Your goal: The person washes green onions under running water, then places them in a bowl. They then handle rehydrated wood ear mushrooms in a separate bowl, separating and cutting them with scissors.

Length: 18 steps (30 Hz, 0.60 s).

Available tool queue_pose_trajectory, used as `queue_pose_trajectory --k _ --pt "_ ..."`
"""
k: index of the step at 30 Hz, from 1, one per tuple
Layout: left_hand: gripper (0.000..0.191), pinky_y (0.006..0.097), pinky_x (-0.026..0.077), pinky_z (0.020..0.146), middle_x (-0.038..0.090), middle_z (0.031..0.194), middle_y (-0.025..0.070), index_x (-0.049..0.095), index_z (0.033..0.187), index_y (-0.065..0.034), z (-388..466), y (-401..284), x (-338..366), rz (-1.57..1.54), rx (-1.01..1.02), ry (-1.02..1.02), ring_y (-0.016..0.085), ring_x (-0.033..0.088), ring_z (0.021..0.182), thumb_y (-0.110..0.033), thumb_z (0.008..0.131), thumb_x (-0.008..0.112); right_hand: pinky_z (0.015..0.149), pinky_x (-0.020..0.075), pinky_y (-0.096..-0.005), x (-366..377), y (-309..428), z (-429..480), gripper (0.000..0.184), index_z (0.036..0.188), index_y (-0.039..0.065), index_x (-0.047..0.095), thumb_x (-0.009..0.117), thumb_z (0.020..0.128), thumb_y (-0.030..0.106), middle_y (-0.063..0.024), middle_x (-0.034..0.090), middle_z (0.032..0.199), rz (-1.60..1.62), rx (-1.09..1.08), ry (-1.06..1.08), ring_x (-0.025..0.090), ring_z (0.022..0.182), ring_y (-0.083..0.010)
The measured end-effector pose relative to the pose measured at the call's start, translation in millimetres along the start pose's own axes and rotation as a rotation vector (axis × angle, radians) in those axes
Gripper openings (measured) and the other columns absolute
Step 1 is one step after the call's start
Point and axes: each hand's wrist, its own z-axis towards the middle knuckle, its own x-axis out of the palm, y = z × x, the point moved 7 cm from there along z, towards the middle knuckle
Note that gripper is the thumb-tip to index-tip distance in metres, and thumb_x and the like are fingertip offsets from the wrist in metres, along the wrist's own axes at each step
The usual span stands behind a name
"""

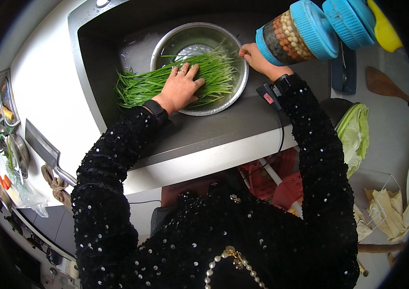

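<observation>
A metal basin (204, 112) stands in the dark sink (204, 130) with some water in it. Long green chives (143, 86) lie across it, their leafy ends hanging over the left rim and their pale stem ends inside. My left hand (183, 86) rests flat on the bundle, fingers spread, a ring on one finger. At the basin's right rim, my right hand (258, 59) pinches the edge with thumb and fingers. A clear jar with blue lid (291, 32), filled with bands of dark, orange and pale beans or balls, covers part of that hand.
On the white counter at left lie a cleaver (43, 144), a tied cord bundle (56, 184) and a plastic bag (27, 191). At right are another blue-lidded container (351, 25), a wooden spatula (385, 85), leafy cabbage (354, 133) and a wire rack (379, 213). Red baskets (273, 177) sit below the counter edge.
</observation>
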Motion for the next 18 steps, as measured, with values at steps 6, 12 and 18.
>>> queue_pose_trajectory --k 6,12,18 --pt "0.064 0.0469 0.039 0.103 0.039 0.142 0.0172 0.047 0.133 -0.0123 4.6 13.7 10.1 -0.004 -0.059 -0.069 0.039 0.04 0.13 -0.016 0.075 0.073 0.09 0.0465 -0.0485 -7.7 9.6 -6.0 0.039 0.116 0.007 0.06 0.057 0.082 0.026 -0.0216 0.061 0.116 -0.008 -0.01 0.006 0.056 0.107 -0.0428" --pt "0.042 0.0422 0.046 0.093 0.056 0.121 0.0213 0.055 0.123 -0.0028 18.4 48.0 13.1 -0.454 -0.076 -0.147 0.038 0.057 0.108 -0.004 0.082 0.061 0.074 0.0512 -0.034 -19.0 27.7 -17.1 0.02 0.1 0.004 0.066 0.06 0.088 0.018 -0.0117 0.068 0.088 -0.065 -0.103 -0.101 0.066 0.08 -0.0246" --pt "0.032 0.0349 0.045 0.092 0.064 0.11 0.0194 0.058 0.119 0.0009 26.1 91.3 22.0 -0.755 -0.293 -0.13 0.029 0.062 0.104 -0.002 0.087 0.056 0.076 0.0505 -0.0365 -24.2 33.7 -21.0 0.02 0.1 0.007 0.067 0.06 0.087 0.021 -0.0117 0.067 0.093 -0.071 -0.069 -0.031 0.064 0.085 -0.0279"
